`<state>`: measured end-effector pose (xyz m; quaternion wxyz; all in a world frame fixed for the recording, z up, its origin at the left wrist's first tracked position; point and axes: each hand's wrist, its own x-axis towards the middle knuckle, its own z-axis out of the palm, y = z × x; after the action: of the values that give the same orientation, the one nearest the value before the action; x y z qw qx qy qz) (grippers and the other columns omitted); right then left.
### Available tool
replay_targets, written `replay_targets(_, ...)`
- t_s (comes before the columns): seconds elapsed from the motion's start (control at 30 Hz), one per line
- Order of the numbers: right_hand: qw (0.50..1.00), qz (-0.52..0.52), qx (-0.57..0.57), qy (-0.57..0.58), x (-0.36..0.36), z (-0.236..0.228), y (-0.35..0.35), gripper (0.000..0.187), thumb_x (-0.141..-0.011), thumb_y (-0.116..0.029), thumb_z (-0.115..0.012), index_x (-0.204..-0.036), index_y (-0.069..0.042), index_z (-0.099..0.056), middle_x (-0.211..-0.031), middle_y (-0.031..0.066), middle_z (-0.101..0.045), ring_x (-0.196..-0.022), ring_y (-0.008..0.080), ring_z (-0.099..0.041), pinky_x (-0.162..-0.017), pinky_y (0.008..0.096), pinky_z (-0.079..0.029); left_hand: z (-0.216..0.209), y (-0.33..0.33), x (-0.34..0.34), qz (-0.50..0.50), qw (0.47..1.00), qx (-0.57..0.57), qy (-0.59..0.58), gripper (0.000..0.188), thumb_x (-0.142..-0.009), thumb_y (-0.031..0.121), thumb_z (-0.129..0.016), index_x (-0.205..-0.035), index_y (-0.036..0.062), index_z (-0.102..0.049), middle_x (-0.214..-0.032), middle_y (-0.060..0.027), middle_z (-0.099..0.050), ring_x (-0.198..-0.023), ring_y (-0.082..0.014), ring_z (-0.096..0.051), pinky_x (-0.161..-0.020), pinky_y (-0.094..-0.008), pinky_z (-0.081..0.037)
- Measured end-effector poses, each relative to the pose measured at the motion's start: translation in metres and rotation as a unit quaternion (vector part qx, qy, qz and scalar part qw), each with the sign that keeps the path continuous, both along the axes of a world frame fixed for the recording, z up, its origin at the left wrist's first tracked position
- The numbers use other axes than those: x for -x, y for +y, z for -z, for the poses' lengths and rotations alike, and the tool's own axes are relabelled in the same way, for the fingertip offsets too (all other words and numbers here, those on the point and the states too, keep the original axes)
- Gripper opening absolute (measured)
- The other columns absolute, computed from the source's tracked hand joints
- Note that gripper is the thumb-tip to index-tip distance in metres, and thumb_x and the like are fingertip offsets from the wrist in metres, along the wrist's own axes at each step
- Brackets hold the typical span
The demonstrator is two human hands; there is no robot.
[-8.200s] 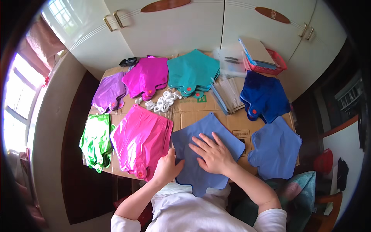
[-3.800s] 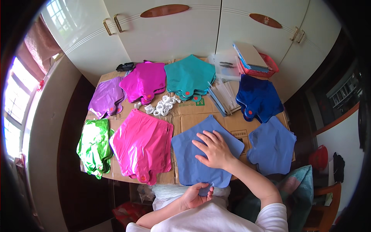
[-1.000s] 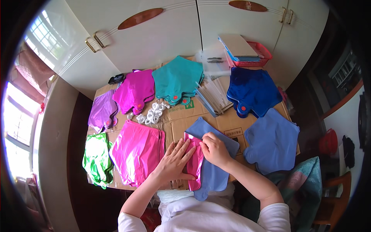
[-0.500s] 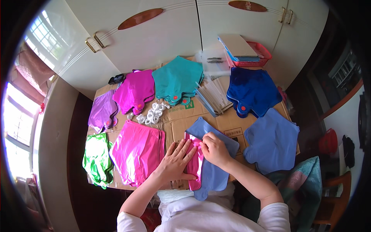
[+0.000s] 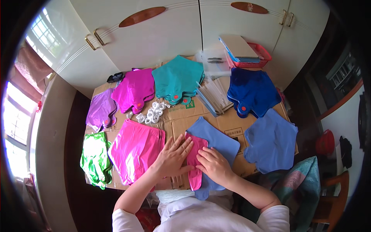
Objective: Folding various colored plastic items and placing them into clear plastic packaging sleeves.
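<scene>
A folded pink foil balloon (image 5: 196,180) lies as a narrow strip on a flat matte blue foil balloon (image 5: 221,140), close to the table's front edge. My left hand (image 5: 172,157) is spread with its fingers over the strip's left edge, thumb stretched toward its middle. Across from it, my right hand (image 5: 215,166) rests its extended fingers flat on the strip's right edge. Neither hand grips anything. Just left of my left hand is a stack of shiny pink foil balloons (image 5: 135,150).
Around the cardboard-covered table (image 5: 176,120) lie green (image 5: 94,156), purple (image 5: 101,110), magenta (image 5: 133,89), teal (image 5: 177,77), dark blue (image 5: 253,91) and matte blue (image 5: 272,141) foil balloons. White ribbon rolls (image 5: 154,113), envelopes (image 5: 214,94) and a red basket (image 5: 264,58) stand farther back.
My right hand has gone from a pinch at the pink strip's upper right edge to fingers laid flat, slightly lower. The strip now looks flatter. My left hand stays nearly in place.
</scene>
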<state>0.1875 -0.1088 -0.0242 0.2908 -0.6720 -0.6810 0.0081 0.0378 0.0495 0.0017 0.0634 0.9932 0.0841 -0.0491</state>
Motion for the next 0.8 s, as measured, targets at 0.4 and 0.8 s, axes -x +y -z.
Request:
replay_targets(0.4,1.000,-0.004,0.000,0.005,0.000,0.002,0.000,0.031,-0.081,-0.025,-0.071,-0.105,-0.005,-0.064,-0.116,0.0086,-0.060,-0.116,0.0250,-0.053,-0.102,0.0408,-0.041,-0.005,0.030,-0.019,0.072,0.990,-0.118,0.000,0.070,-0.091,0.051,-0.046,-0.144,0.0058,-0.035,-0.150,-0.0081,-0.034,-0.142,-0.0250,-0.025,-0.115,-0.0495,-0.016)
replay_targets(0.8,0.999,-0.044,0.005,0.013,-0.008,0.003,0.002,0.031,-0.082,-0.025,-0.068,-0.104,-0.004,-0.064,-0.116,0.0094,-0.059,-0.119,0.0253,-0.050,-0.105,0.0424,-0.038,-0.009,-0.012,0.007,0.080,0.996,0.024,-0.040,0.118,-0.063,0.075,-0.062,-0.139,-0.0108,-0.031,-0.145,-0.0299,-0.028,-0.139,-0.0392,-0.025,-0.115,-0.0453,-0.018)
